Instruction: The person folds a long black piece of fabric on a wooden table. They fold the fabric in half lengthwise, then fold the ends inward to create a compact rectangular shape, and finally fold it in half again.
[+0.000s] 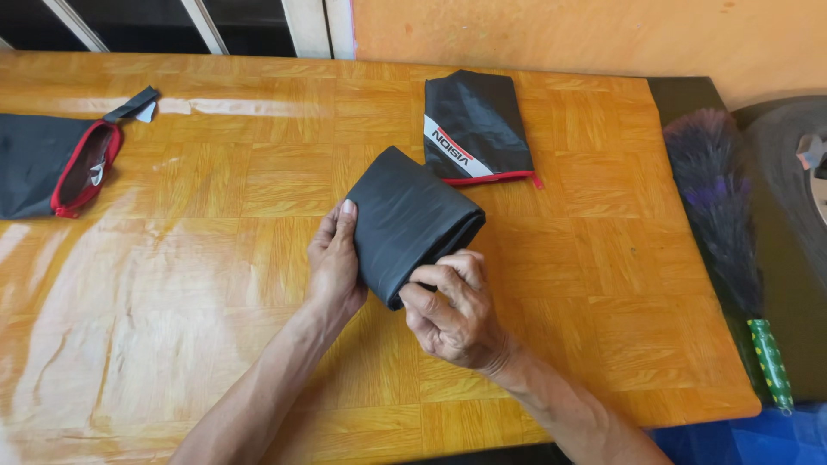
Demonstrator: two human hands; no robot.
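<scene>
A folded black fabric bundle lies at the middle of the glossy wooden table. My left hand presses flat against the bundle's left side, thumb along its edge. My right hand pinches the bundle's near lower corner with curled fingers. Just beyond the bundle rests a black pouch with red trim and a white stripe, lying flat and apart from both hands.
A second black pouch with a red zipper edge lies at the table's far left, a small black strap beside it. A dark feather duster with a green handle lies off the right edge, next to a tyre. An orange wall stands behind.
</scene>
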